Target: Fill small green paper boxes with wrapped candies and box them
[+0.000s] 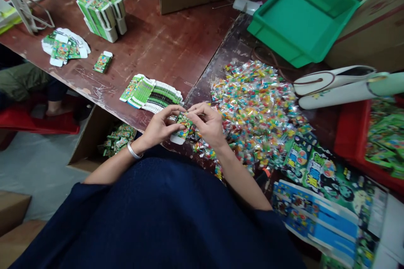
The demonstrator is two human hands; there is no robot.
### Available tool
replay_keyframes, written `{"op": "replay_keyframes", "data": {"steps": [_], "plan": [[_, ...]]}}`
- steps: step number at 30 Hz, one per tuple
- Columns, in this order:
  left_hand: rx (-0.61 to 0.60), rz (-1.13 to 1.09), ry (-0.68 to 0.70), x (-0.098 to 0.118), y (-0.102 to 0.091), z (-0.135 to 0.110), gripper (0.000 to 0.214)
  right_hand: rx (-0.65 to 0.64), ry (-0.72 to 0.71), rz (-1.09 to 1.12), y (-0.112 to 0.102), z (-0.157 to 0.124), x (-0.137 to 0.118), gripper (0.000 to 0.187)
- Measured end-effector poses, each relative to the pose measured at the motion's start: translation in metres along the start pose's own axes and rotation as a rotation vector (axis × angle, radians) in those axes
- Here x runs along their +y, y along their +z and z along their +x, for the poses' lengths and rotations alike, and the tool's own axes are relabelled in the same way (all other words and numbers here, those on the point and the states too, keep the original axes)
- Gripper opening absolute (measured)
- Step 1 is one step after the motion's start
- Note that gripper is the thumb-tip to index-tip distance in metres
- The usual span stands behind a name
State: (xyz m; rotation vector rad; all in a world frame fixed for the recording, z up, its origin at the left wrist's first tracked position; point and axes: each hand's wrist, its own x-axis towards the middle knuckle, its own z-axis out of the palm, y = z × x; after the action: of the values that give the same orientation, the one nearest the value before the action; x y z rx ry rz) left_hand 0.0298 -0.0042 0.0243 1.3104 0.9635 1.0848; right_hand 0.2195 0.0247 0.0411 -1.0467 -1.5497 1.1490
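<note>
A small green printed candy box (182, 128) is between my two hands near the table's front edge, its white end flap open toward me. My left hand (164, 124), with a silver bangle at the wrist, grips the box with thumb and fingers. Pinched at the box's far end is my right hand (206, 122); what its fingertips hold there is too small to make out. Just beyond my hands lies a row of flat, folded boxes (153, 93). To the right spreads a large pile of clear candy packets (255, 109) in many colours.
Bundled boxes (102, 12), loose flat cartons (66, 46) and one single box (102, 62) stand on the left. A green tray (296, 17), a red bin (350, 134) and printed sheets (318, 214) are on the right. An open carton (85, 141) of boxes sits below the edge.
</note>
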Motion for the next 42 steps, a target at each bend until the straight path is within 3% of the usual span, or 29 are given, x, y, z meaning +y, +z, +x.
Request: {"op": "replay_keyframes", "data": {"steps": [3, 6, 8, 12, 15, 17, 22, 26, 29, 33, 38, 42], "plan": [[0.038, -0.015, -0.011, -0.002, -0.005, 0.002, 0.04, -0.079, 0.016, -0.009, -0.012, 0.004, 0.0, 0.019], [0.178, 0.019, 0.035, 0.0, -0.025, 0.006, 0.041, 0.049, 0.021, -0.115, -0.036, 0.017, 0.005, 0.02], [0.317, 0.08, 0.077, 0.003, -0.045, 0.008, 0.046, 0.113, 0.008, -0.321, -0.05, 0.026, 0.014, 0.014], [0.431, 0.086, 0.07, 0.005, -0.075, 0.009, 0.049, -0.234, 0.019, -0.754, -0.047, 0.03, 0.043, 0.004], [0.371, -0.014, 0.013, 0.001, -0.081, 0.007, 0.058, -0.354, 0.033, -0.937, -0.029, 0.027, 0.06, 0.026], [0.288, -0.056, -0.017, -0.002, -0.078, 0.007, 0.061, -0.362, 0.041, -0.955, -0.019, 0.027, 0.066, 0.035], [0.122, 0.082, -0.04, -0.009, -0.066, 0.009, 0.051, -0.287, 0.111, -0.674, -0.023, 0.029, 0.055, 0.016], [0.081, 0.384, -0.041, -0.016, -0.052, 0.005, 0.061, -0.02, 0.088, -0.393, -0.04, 0.026, 0.01, 0.017], [0.021, 0.537, -0.01, -0.019, -0.038, 0.003, 0.054, 0.073, -0.028, -0.409, -0.044, 0.024, -0.028, 0.008], [-0.056, 0.515, 0.021, -0.014, -0.023, 0.003, 0.039, -0.003, -0.138, -0.571, -0.04, 0.025, -0.049, 0.006], [-0.042, 0.455, 0.045, -0.006, -0.016, 0.002, 0.031, -0.168, -0.198, -0.688, -0.034, 0.026, -0.04, 0.012], [-0.016, 0.307, 0.017, -0.005, -0.011, 0.002, 0.037, -0.18, -0.195, -0.672, -0.024, 0.021, -0.037, 0.016]]}}
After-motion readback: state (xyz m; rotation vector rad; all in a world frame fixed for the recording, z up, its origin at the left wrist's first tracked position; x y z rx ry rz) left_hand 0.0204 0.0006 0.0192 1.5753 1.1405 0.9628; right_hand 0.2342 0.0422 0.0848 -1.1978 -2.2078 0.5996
